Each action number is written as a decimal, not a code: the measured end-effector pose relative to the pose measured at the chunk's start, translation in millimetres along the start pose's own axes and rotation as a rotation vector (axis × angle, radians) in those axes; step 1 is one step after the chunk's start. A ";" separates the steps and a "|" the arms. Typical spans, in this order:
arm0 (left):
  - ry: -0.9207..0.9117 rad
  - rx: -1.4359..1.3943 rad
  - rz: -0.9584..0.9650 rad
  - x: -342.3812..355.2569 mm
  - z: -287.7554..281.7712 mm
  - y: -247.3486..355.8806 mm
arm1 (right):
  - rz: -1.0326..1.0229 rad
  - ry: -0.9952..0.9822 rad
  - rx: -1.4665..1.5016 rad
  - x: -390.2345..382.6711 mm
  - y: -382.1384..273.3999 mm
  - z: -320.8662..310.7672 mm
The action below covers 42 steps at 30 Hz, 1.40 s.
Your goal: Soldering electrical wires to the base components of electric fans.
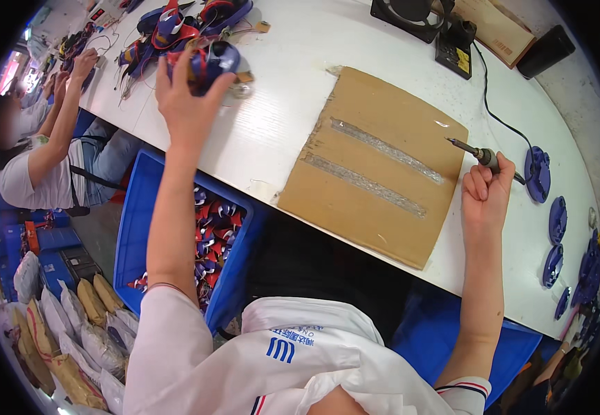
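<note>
Shirt (307, 349) — soldering iron (484, 157) over cardboard (376, 169) edge

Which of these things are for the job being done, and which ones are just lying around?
Probably for the job:
soldering iron, held in the right hand
blue-and-red part at the left hand
black iron stand
cardboard sheet on the table

Probably just lying about:
black fan
black cylinder
sacks at lower left

A white worktable (282, 52) carries a taped cardboard sheet (372, 155), heaped blue-and-red parts (170, 29), a black soldering stand (453, 57), purple discs (538, 176) and, cropped at top, apparently a fan (409, 14).
</note>
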<state>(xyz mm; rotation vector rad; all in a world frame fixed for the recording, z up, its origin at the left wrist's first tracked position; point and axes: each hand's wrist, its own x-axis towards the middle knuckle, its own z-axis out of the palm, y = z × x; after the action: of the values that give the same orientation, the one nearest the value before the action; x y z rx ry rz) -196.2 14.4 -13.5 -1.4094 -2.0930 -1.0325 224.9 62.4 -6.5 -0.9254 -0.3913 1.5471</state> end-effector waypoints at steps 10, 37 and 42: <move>0.132 0.620 0.002 83.5 58.2 -76.3 | -0.043 0.102 -0.035 6.8 6.5 0.7; -0.728 -0.874 0.553 -90.1 2.3 257.7 | -0.146 -0.171 0.244 1.8 -71.4 17.4; -0.562 -0.564 0.390 -78.4 -44.6 177.7 | -0.034 -0.131 0.148 4.5 -25.8 2.8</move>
<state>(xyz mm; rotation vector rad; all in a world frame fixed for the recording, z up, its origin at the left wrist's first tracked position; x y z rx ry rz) -5.3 -29.4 23.2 -2.5130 -1.7903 -1.2089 240.3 72.9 12.1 -0.7024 -0.3775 1.5878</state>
